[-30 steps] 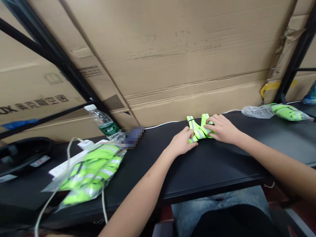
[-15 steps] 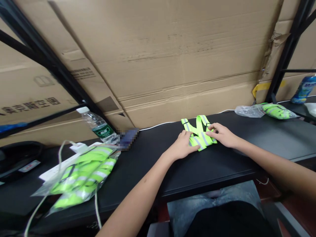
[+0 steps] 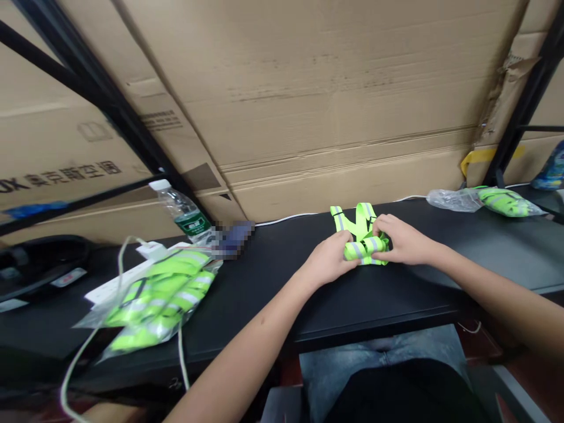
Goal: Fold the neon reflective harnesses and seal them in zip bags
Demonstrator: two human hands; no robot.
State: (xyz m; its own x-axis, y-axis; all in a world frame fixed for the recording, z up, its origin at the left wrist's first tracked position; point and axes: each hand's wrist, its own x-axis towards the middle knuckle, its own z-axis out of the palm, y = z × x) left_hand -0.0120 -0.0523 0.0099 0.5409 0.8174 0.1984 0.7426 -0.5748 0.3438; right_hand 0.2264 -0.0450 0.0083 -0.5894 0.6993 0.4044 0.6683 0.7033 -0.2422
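A neon-green reflective strap vest (image 3: 360, 235) with grey stripes lies on the black table (image 3: 388, 294), its near end rolled into a bundle. My left hand (image 3: 326, 261) grips the left end of that roll, fingers curled around it. My right hand (image 3: 402, 239) pinches the right end, thumb on top. The vest's far loops still lie flat toward the cardboard wall.
Clear bags of folded green vests (image 3: 158, 299) sit at the left on a white power strip (image 3: 115, 286) with cables. A water bottle (image 3: 184, 212) and a phone (image 3: 232, 238) stand behind them. Another bagged vest (image 3: 502, 200) lies far right. Cardboard sheets (image 3: 335, 106) back the table.
The vest's near end has been rolled up into a tighter bundle between both hands; before, it lay flatter under my fingers. The camera view shifted slightly.
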